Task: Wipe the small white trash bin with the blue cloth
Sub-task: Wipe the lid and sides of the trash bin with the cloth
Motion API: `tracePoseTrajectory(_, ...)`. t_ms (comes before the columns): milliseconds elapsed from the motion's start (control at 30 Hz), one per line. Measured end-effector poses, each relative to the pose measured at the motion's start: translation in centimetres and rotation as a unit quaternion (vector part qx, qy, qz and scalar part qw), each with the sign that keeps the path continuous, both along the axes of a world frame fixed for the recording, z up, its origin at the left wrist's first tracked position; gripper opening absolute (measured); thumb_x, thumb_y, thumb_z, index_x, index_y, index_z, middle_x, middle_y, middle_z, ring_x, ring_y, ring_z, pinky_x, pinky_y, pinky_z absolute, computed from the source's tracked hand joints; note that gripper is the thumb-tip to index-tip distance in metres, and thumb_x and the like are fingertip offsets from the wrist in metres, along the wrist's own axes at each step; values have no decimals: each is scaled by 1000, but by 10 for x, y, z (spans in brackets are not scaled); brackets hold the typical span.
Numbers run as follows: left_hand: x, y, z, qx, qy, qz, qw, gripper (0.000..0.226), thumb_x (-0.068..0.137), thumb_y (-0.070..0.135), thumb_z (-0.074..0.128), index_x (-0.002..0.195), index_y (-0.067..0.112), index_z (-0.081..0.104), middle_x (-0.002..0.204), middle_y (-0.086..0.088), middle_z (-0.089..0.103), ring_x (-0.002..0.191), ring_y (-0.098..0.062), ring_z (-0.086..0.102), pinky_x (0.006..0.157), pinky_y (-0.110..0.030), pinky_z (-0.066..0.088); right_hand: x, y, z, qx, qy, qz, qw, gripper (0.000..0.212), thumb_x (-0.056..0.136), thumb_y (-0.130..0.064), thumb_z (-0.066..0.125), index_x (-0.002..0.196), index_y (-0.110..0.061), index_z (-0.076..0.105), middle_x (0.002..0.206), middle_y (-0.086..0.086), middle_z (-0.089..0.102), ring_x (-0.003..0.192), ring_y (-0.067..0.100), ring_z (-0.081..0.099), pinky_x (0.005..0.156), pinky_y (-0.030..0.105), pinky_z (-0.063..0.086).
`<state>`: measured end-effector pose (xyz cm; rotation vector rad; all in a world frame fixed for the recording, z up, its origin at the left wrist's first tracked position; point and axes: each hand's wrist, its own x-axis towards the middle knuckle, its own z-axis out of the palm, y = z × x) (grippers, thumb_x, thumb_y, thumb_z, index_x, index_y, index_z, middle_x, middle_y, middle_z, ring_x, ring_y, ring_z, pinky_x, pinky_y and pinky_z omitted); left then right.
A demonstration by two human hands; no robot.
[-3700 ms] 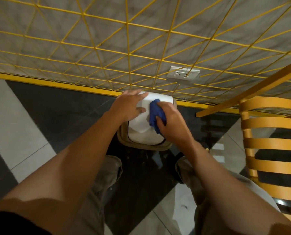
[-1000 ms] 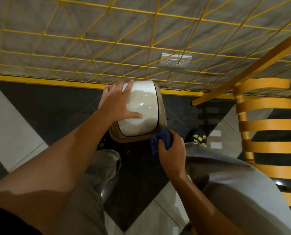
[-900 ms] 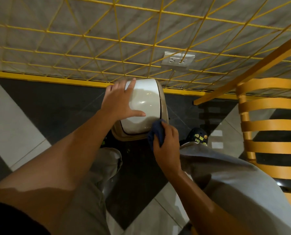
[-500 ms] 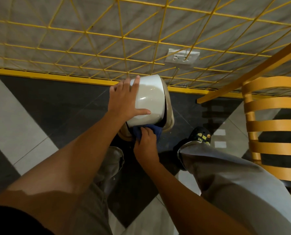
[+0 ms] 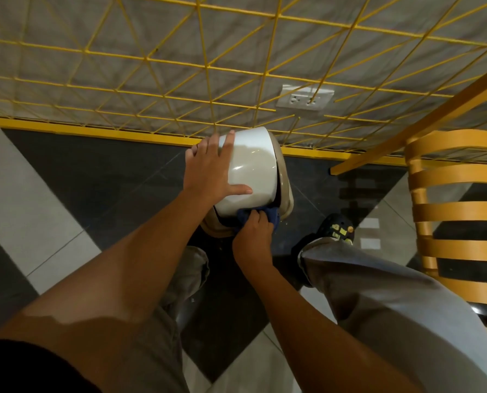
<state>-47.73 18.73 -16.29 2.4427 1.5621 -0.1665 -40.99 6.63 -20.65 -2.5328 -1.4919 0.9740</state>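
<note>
The small white trash bin [image 5: 253,168] with a beige rim stands on the dark floor by the wall, tilted so its rim faces right. My left hand [image 5: 212,168] lies flat on its left side, fingers spread, thumb across the white surface. My right hand [image 5: 253,236] grips the blue cloth [image 5: 270,215] and presses it against the bin's near lower edge. Most of the cloth is hidden under my fingers.
A yellow wire grid [image 5: 208,66] covers the grey wall behind the bin, with a wall socket [image 5: 304,99] behind it. An orange slatted chair [image 5: 460,211] stands at the right. My legs and a dark shoe [image 5: 337,229] flank the bin on black and white tiles.
My right hand with the cloth has moved from the bin's right side to its near lower edge. The bin has tipped further under my left hand.
</note>
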Motion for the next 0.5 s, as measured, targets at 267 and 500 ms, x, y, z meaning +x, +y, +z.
tracePoseTrajectory(267,1,0,2,-10,-7,7,1000,119,60,74,62,148,19,3,153,-13,18,140,-31,20,110,-47,22,2,-13,41,25,337,-201,919,19,95,-16,47,112,-9,52,111,10,59,100,18,57,82,24,43)
tracePoseTrajectory(500,-4,2,6,-80,-35,11,996,114,68,67,60,148,17,-4,157,-17,-1,145,-33,-2,117,-49,4,54,-33,66,77,427,-338,835,28,91,-8,50,116,-20,49,108,3,58,94,11,57,75,20,47)
